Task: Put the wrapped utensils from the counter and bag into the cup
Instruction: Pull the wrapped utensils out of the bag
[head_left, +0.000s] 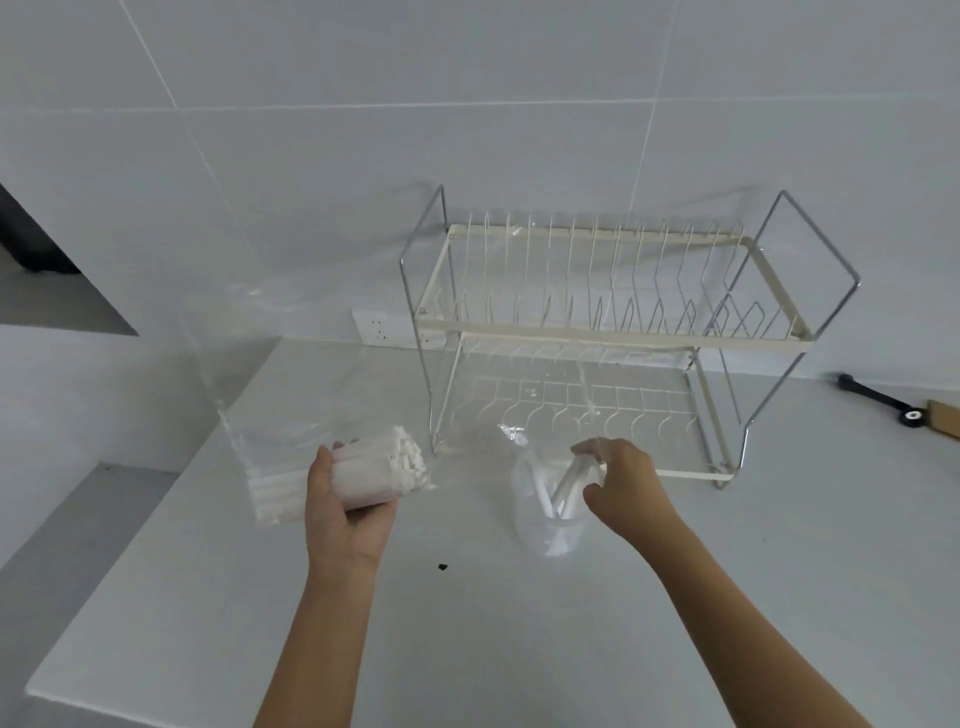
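A clear plastic cup (545, 530) stands on the white counter (467, 623), a few white wrapped utensils leaning inside it. My right hand (618, 483) is over the cup's rim, fingers pinched on the top of one wrapped utensil (569, 480) that reaches into the cup. My left hand (343, 499) is palm-up to the left, gripping a thick bundle of wrapped utensils (384, 467). Behind it lies a clear plastic bag (280, 415) with more wrapped utensils (275, 493) at its bottom.
A two-tier wire dish rack (597, 332) stands against the tiled wall just behind the cup. A wall socket (379, 327) sits left of it. A black tool (883, 400) lies at the far right. A small dark speck (442, 566) marks the counter.
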